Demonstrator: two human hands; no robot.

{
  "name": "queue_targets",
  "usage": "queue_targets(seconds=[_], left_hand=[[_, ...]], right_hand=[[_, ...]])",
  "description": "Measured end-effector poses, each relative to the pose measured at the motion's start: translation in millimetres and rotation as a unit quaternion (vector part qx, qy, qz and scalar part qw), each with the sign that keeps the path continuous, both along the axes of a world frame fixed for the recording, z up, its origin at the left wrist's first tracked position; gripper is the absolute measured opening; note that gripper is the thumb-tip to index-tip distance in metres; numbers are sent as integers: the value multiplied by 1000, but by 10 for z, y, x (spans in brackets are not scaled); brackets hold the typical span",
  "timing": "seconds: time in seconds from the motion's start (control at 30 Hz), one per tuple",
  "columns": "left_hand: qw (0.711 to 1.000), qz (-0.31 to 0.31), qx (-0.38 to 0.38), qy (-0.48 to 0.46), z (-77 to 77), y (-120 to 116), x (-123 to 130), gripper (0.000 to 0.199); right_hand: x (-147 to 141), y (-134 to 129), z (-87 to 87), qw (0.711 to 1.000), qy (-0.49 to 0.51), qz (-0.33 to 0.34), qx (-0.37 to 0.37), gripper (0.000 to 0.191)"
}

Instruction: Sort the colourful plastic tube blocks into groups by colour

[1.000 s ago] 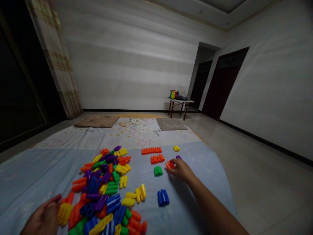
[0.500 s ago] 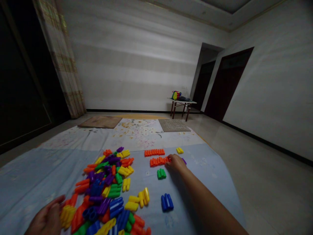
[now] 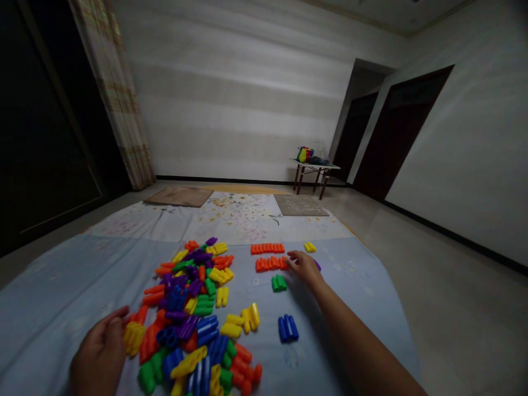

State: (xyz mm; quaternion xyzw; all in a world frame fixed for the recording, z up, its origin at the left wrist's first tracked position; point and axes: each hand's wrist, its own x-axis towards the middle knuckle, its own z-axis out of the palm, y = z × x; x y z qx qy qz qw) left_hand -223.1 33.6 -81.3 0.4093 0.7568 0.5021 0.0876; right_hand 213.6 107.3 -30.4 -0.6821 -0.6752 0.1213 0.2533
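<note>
My right hand (image 3: 304, 266) reaches to the right end of the nearer orange row (image 3: 270, 264), its fingers bent round the end piece. A second orange row (image 3: 267, 248) lies just beyond. Beside these are a green piece (image 3: 279, 283), a blue piece (image 3: 287, 328), a yellow piece (image 3: 309, 247) and a purple piece (image 3: 317, 265) partly behind the hand. My left hand (image 3: 103, 346) is at the left edge of a mixed pile of plastic pieces (image 3: 187, 330), next to a yellow piece (image 3: 133, 338); whether it grips anything is unclear.
A blue and white floral cloth (image 3: 342, 308) covers the table. Two mats, one brown (image 3: 179, 196) and one grey (image 3: 300, 205), lie at its far edge. Behind, a small table (image 3: 315, 164) holds a colourful bag (image 3: 305, 154).
The camera view has shifted, so the table's contents appear higher and further right. My right hand stays at the end of the nearer orange row, and my left hand stays by the pile.
</note>
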Motion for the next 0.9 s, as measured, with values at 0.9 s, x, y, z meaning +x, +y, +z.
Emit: queue_targets(seconds=[0.9], left_hand=[[997, -12, -47, -56, 260, -105, 142, 41]], right_hand=[[-780, -603, 353, 950, -152, 258, -89, 62]])
